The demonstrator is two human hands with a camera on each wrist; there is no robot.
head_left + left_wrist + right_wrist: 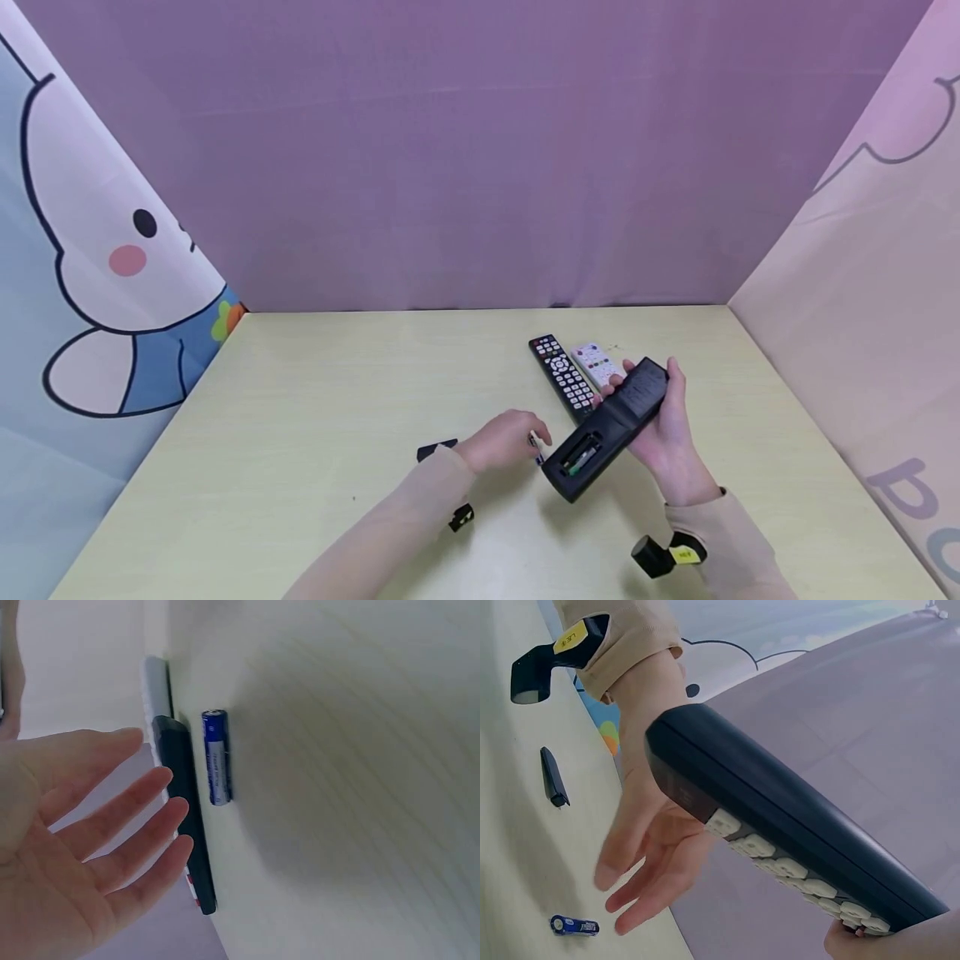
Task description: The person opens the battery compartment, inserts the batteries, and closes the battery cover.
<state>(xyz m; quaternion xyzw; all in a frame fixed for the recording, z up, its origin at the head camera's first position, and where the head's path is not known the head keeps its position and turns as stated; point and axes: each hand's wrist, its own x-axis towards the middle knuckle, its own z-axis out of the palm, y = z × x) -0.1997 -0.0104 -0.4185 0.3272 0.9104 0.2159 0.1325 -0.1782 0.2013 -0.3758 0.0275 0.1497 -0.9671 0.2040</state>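
Observation:
My right hand (pixel 667 446) grips a black remote control (pixel 626 412), tilted with its back up in the head view. The battery compartment (pixel 583 454) is uncovered, and a battery with a green end shows inside. Below the remote, a blue-and-white battery (pixel 217 757) lies on the table. My left hand (pixel 504 440) reaches over beside that battery, its fingers (pixel 142 799) extended and apart from it in the left wrist view. The right wrist view shows the remote's pale buttons (pixel 787 868) and the left hand's empty fingers behind it.
Another black remote (pixel 561 375) and a white remote (pixel 596 364) lie side by side behind the held one. A small black cover (pixel 553 777) lies on the table (pixel 337 400), partly behind the left wrist in the head view. Fabric panels stand around the table.

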